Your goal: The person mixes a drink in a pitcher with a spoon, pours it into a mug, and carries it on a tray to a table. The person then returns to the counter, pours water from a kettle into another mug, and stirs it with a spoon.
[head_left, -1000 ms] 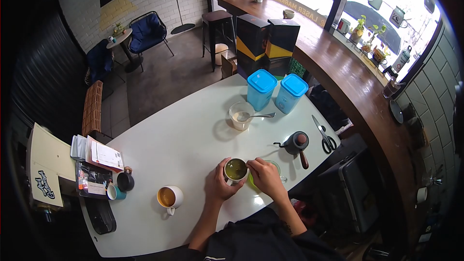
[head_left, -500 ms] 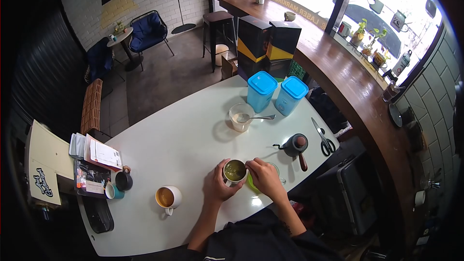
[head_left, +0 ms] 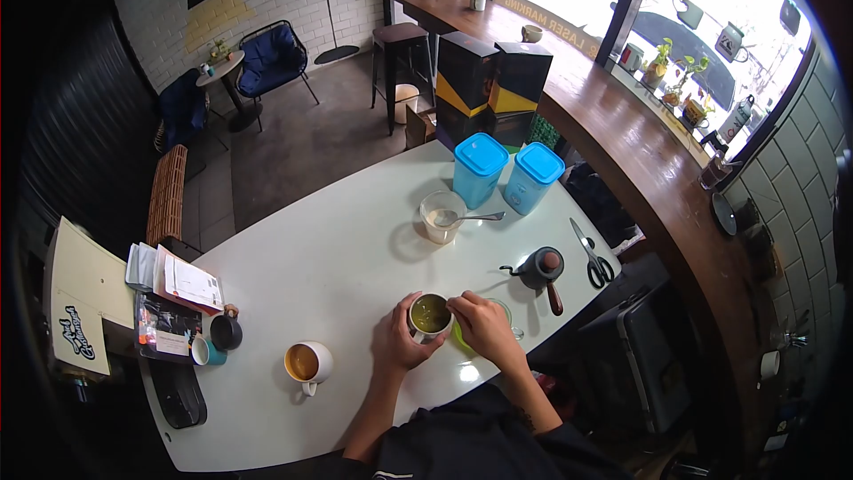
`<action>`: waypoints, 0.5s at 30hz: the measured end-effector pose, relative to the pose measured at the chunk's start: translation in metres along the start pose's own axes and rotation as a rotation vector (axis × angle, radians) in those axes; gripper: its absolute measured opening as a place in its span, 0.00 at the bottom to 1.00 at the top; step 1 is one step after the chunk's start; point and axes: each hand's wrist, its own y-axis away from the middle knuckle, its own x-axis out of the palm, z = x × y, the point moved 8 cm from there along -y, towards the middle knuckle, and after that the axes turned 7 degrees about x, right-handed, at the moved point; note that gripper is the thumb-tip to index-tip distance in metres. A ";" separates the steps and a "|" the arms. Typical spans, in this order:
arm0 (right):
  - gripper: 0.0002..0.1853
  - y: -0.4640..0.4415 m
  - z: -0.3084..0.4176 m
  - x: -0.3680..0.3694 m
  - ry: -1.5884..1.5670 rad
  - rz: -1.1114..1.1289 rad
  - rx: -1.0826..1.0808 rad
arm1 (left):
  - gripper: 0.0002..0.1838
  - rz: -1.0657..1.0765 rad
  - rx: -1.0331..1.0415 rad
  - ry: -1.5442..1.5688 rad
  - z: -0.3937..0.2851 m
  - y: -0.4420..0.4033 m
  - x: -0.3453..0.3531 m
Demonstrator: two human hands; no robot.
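My left hand [head_left: 407, 338] is wrapped round the side of a cup [head_left: 430, 315] that holds green liquid. At the cup's right rim my right hand [head_left: 482, 327] has its fingers closed; whatever they grip is too small to make out. Partly behind the right hand is a green-tinted glass cup [head_left: 504, 313], its handle showing at the right. A white mug [head_left: 321, 363] with brown liquid stands to the left. Beyond my hands, a clear tub [head_left: 441, 228] has a spoon [head_left: 480, 217] lying across it.
Two blue-lidded containers [head_left: 481, 169] stand at the table's far edge, before dark boxes [head_left: 515, 80]. A grey pot with a wooden handle [head_left: 540, 268] and scissors [head_left: 593, 260] lie right. Cups [head_left: 227, 332], papers [head_left: 191, 283] and a black case [head_left: 178, 393] are at the left.
My right hand has shifted very slightly left at the cup's rim. The liquid's surface pattern differs. The whole view has shifted slightly.
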 end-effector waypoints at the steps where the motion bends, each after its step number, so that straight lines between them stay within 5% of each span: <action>1: 0.08 -0.002 -0.002 -0.002 -0.015 -0.041 0.019 | 0.46 0.000 0.002 0.001 0.000 0.000 0.000; 8: 0.09 -0.001 0.012 0.012 -0.157 0.033 -0.112 | 0.46 0.042 -0.053 0.168 0.009 0.004 0.008; 15: 0.08 0.001 -0.002 -0.002 0.030 0.001 0.030 | 0.46 -0.006 0.005 0.050 0.002 0.001 0.002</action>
